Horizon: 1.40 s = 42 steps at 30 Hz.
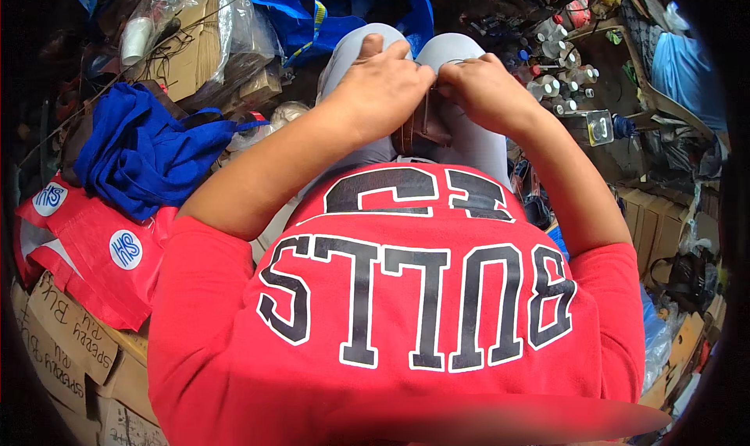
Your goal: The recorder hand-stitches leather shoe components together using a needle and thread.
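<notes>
Between my knees sits a brown leather piece (428, 124) with a lighter tan edge, mostly covered by my hands and thighs; its exact kind is hidden. Over its left side my left hand (383, 85) is closed, fingers curled and knuckles up. Just to the right, my right hand (486, 91) is closed too, its fingertips pinched close to those of the left. A thin dark strand (455, 61) shows by the right fingertips. What lies inside either grip cannot be made out. Light grey trousers (476, 141) cover my legs beneath the leather.
Blue cloth (148, 149) and a red bag (101, 251) lie on cardboard boxes (78, 344) at left. A blue plastic bag (351, 5) is beyond my knees. Several small capped bottles (558, 87) and a clear square container (599, 127) stand at right. A white cup (137, 41) sits far left.
</notes>
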### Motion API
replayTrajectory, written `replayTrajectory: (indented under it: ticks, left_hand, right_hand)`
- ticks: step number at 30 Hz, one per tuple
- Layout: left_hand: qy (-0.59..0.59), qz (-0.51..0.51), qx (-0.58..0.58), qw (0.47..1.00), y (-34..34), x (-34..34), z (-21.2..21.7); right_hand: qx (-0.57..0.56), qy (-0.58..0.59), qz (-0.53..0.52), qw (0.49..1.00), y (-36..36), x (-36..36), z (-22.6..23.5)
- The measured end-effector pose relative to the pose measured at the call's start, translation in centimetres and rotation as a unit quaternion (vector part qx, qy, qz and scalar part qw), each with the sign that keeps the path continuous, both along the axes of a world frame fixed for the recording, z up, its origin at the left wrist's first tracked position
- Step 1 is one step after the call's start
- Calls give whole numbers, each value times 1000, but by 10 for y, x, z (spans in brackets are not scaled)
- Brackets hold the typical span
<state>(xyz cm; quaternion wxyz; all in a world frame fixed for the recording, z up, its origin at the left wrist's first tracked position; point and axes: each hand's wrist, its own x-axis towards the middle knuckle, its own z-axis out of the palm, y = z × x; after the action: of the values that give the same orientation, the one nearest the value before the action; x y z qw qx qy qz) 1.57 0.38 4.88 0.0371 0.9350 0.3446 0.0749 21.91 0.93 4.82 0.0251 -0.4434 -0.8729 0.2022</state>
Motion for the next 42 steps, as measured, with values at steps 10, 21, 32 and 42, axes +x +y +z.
replayTrajectory:
  ticks: [10, 21, 32, 42]
  left_hand:
    - [12, -6, -67, 998, -8, -47, 9]
    - [-577, 61, -384, 718, 14, -77, 23]
    - [-259, 92, -215, 937, -10, -48, 8]
    - [-59, 143, -36, 987, 2, -161, -24]
  right_hand:
    - [63, -9, 58, 996, -1, 28, -12]
    - [-232, 641, -245, 690, 12, 33, 1]
    - [-178, 152, -201, 951, -1, 10, 2]
    - [76, -44, -183, 979, -43, 119, 0]
